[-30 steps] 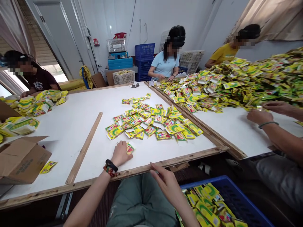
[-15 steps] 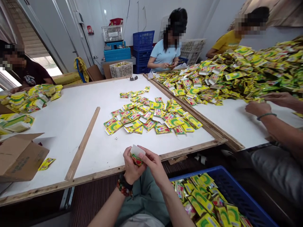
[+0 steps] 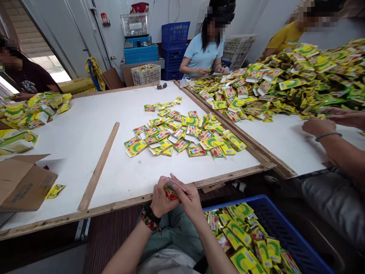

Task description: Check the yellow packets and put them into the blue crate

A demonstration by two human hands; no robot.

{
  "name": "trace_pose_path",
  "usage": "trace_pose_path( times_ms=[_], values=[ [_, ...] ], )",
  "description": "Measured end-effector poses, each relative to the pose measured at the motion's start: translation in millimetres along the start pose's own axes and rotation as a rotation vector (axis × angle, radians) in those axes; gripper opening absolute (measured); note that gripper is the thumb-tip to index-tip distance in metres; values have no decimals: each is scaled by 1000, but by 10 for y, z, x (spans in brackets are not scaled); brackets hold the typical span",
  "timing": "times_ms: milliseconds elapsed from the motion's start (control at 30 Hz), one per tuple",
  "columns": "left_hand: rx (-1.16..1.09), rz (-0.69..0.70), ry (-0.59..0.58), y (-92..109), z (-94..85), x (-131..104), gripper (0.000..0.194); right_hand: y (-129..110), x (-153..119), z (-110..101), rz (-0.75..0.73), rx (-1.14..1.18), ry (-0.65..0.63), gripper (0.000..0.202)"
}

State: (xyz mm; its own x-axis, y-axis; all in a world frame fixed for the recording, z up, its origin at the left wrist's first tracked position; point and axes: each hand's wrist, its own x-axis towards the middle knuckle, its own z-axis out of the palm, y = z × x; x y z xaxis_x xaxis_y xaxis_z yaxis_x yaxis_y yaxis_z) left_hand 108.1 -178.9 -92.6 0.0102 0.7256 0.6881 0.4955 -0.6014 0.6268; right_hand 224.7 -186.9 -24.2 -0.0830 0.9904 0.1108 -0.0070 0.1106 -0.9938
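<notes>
My left hand [image 3: 163,198], with dark and beaded bracelets at the wrist, is closed around a small green, red and yellow carton [image 3: 170,191]. Against the carton's upper end press the thumb and fingers of my right hand [image 3: 186,196], by its pale flap. Both hands meet above my lap, at the table's front edge. Most of the carton is hidden by my fingers. Beyond them, a loose heap of similar small cartons [image 3: 173,133] is spread over the white table [image 3: 125,175]; several show open white flaps.
At my right knee stands a blue crate [image 3: 288,224] full of yellow cartons. Wooden strips [image 3: 99,163] divide the table. A cardboard box [image 3: 28,186] sits left. A large pile of packets [image 3: 285,83] lies right, where a co-worker's hands [image 3: 319,125] work. Other people sit around the table.
My right fingers have moved in over the carton's top, and its white flap, upright before, is now folded down and mostly covered. The camera view has shifted slightly.
</notes>
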Motion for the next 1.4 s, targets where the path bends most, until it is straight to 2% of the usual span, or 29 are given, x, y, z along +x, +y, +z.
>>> trace_pose_path(
  times_ms=[100, 167, 233, 333, 433, 567, 633, 700, 767, 833, 967, 1000, 1067, 1167, 1200, 1267, 1300, 1333, 1400],
  values=[
    [74, -92, -1, 1, 3, -17, 60, 23, 30, 23, 95, 46, 76, 50],
    [61, -100, -54, 8, -7, 2, 55, -1, 43, 21, 96, 52, 34, 48],
    [15, -81, -103, 25, -21, 43, 51, -44, 32, 6, 23, -6, -35, 38],
    [-48, -101, -109, 73, -44, 119, 56, -89, -24, -2, -143, -158, -79, 32],
    [-42, -177, -158, 134, -68, 181, 59, -72, -67, 27, -193, -294, -8, 32],
    [8, -225, -269, 186, -93, 235, 44, -43, -20, 44, -81, -366, 124, 37],
    [0, -226, -265, 188, -98, 254, 44, -72, 25, 14, -75, -320, 79, 37],
    [-8, -233, -250, 176, -97, 265, 41, -120, 50, -28, -95, -295, -39, 33],
    [-7, -254, -238, 157, -88, 264, 35, -155, 46, -57, -126, -348, -143, 34],
    [4, -272, -227, 146, -70, 247, 28, -152, 25, -48, -182, -431, -173, 38],
    [18, -239, -236, 194, -58, 216, 26, -66, -35, 34, -298, -486, -117, 40],
    [12, -216, -266, 208, -77, 231, 28, -52, -61, 28, -307, -488, -96, 38],
    [2, -135, -398, 198, -169, 321, 34, -53, -147, -81, -305, -518, -51, 37],
    [144, -82, -565, -2, -444, 642, 41, -106, -365, -521, -196, -753, 24, 39],
    [259, -141, -527, -123, -557, 788, 40, -129, -448, -709, -117, -891, 46, 39],
    [606, -396, -452, -413, -771, 1084, 41, -173, -594, -1046, 61, -1171, 59, 36],
    [681, -479, -413, -561, -854, 1213, 44, -191, -645, -1161, 122, -1269, 52, 35],
    [719, -526, -396, -696, -916, 1319, 46, -204, -676, -1223, 148, -1323, 39, 36],
    [757, -591, -409, -893, -974, 1440, 45, -215, -678, -1189, 115, -1306, -7, 38]
  ],
)
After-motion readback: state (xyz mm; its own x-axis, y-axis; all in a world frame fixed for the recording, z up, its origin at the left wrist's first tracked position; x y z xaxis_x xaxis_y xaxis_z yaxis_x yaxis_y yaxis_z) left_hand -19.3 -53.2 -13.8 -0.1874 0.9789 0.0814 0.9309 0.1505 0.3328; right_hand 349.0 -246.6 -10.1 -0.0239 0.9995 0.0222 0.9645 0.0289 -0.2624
